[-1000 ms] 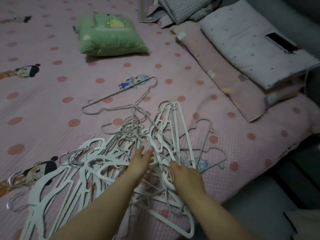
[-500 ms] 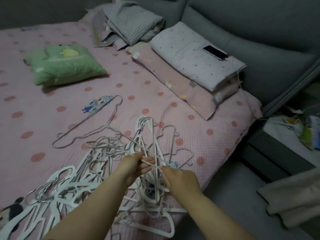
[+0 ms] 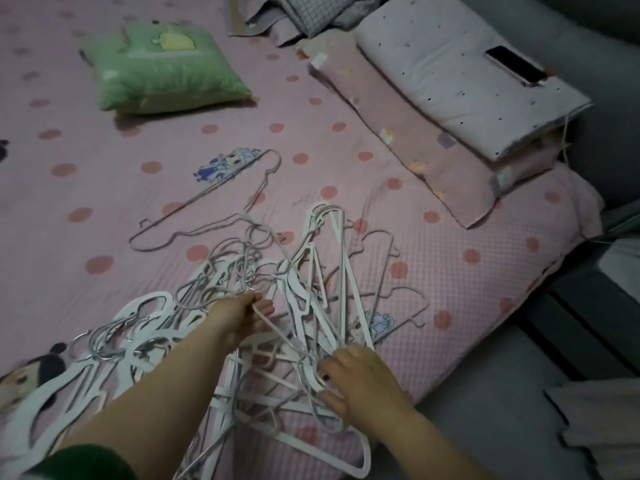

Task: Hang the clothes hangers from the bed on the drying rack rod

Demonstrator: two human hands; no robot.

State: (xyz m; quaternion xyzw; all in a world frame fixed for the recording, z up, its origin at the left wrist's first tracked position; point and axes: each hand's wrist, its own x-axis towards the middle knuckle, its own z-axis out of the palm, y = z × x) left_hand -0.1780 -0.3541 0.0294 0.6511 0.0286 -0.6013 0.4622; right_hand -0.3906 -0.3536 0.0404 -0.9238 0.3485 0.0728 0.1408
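Hangers (image 3: 294, 285) of white plastic and thin grey wire are heaped in a tangle near the front edge of the bed (image 3: 104, 188), which is covered by a pink sheet printed with darker spots and cartoon figures. The left hand (image 3: 239, 320) is set into the middle of the heap, and a thin strand from the hangers is pinched between its thumb and fingers. The right hand (image 3: 363, 379) is placed at the bed's near edge, where its fingers are curled round the lower parts of several hangers; a dark-painted thumbnail is turned toward the camera. Exactly which pieces are held cannot be told within the tangle.

A lone wire hanger (image 3: 207, 209) is laid flat just beyond the heap, its near end met by the heap's far side. A green pillow (image 3: 166, 67) is seen well beyond it, toward the far left. Along the right side a pink pillow (image 3: 415, 143) is laid, a white folded quilt (image 3: 443, 91) is stacked on it, and a phone (image 3: 515, 65) is rested on top. A dark green sleeve (image 3: 79, 462) is worn on the left arm.
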